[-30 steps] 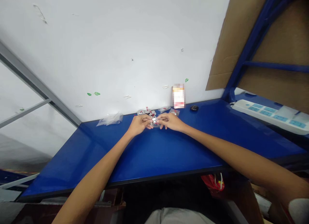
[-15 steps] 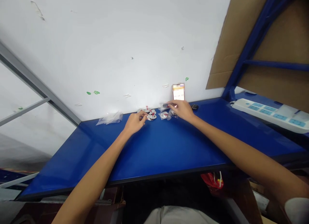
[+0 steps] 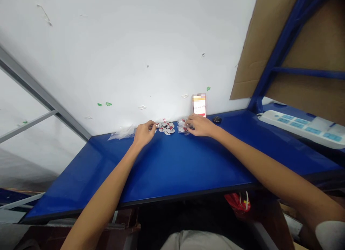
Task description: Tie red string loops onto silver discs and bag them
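Note:
My left hand (image 3: 145,133) is at the left edge of a loose pile of round white discs with red cords (image 3: 169,128). Its thumb and fingers are pinched together; whatever lies between them is too small to make out. To the right of the pile lie several similar discs in clear plastic bags (image 3: 182,125). My right hand (image 3: 199,125) rests over these bags, its fingers curled onto the plastic of one bagged disc and hiding part of the group. Some flat clear bags (image 3: 122,132) lie left of my left hand.
A phone with a lit timer screen (image 3: 199,105) leans against the white wall (image 3: 129,45). A small black object (image 3: 217,119) sits right of it on the blue table (image 3: 172,163). Farther right is a white power strip (image 3: 302,128). A red bag (image 3: 238,201) hangs below the table edge.
My left hand has moved left along the pile, uncovering more discs. The right hand has come slightly down and left over the bagged discs, and the dark bagged piece it held up no longer shows.

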A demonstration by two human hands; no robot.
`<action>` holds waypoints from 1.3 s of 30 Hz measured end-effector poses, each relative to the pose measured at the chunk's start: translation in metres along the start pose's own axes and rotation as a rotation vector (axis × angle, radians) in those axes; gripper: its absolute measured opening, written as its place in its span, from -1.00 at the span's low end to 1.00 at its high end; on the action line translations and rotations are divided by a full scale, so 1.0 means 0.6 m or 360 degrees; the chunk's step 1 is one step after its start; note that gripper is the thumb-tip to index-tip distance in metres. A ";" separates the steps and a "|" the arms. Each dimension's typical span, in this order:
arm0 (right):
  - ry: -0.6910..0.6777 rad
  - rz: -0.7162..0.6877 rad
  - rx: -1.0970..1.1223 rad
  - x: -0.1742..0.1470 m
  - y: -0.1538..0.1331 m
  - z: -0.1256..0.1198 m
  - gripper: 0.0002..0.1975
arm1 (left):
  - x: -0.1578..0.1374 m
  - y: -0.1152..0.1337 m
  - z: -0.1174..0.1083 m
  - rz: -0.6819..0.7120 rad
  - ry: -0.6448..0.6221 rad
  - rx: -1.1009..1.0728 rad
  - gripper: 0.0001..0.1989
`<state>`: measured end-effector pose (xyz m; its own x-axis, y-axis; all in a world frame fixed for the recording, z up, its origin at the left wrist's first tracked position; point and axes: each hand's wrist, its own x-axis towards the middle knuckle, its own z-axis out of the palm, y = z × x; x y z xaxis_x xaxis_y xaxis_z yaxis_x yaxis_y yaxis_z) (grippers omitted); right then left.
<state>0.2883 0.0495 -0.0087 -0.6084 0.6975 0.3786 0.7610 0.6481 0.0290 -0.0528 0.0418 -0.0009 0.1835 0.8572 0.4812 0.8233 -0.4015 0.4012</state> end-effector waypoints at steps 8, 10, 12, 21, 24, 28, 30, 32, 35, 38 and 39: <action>0.0162 0.0037 0.0042 0.005 0.021 0.016 -0.69 | 0.014 -0.047 -0.006 -0.0166 0.0050 -0.0057 -0.72; 0.0329 0.0205 0.0219 0.008 0.028 0.019 -0.73 | 0.013 -0.045 -0.004 -0.0140 0.0042 -0.0054 -0.72; 0.0505 0.0417 0.0490 0.009 0.036 0.023 -0.76 | 0.012 -0.041 -0.003 -0.0104 0.0042 -0.0042 -0.72; 0.0311 0.1033 0.1134 0.013 0.042 0.051 -0.81 | 0.008 -0.025 0.007 -0.0060 -0.0100 -0.0073 -0.73; 0.0197 0.0767 0.0629 0.011 0.032 0.055 -0.85 | 0.007 -0.022 0.009 -0.0023 -0.0146 -0.0071 -0.73; 0.0046 0.0652 0.0124 0.010 0.020 0.049 -0.83 | 0.005 -0.022 0.012 0.0001 -0.0162 -0.0018 -0.71; 0.0019 0.0554 0.0065 0.011 0.018 0.043 -0.81 | 0.005 -0.023 0.012 0.0000 -0.0168 0.0022 -0.71; 0.0079 0.0456 0.0058 0.010 0.019 0.037 -0.78 | 0.005 -0.022 0.011 0.0009 -0.0176 0.0050 -0.70; 0.0291 0.0351 0.0112 0.010 0.019 0.030 -0.73 | 0.007 -0.022 0.004 -0.0003 -0.0164 0.0069 -0.70; 0.0269 0.0171 0.0212 0.010 0.013 0.031 -0.74 | 0.010 -0.026 -0.004 -0.0045 -0.0130 0.0087 -0.69; 0.0198 0.0108 0.0236 0.010 0.011 0.034 -0.75 | 0.011 -0.028 -0.006 -0.0059 -0.0121 0.0088 -0.69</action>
<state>0.2849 0.0643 -0.0252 -0.5173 0.7041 0.4865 0.7524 0.6451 -0.1336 -0.0674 0.0528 -0.0014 0.1910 0.8940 0.4054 0.8583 -0.3525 0.3730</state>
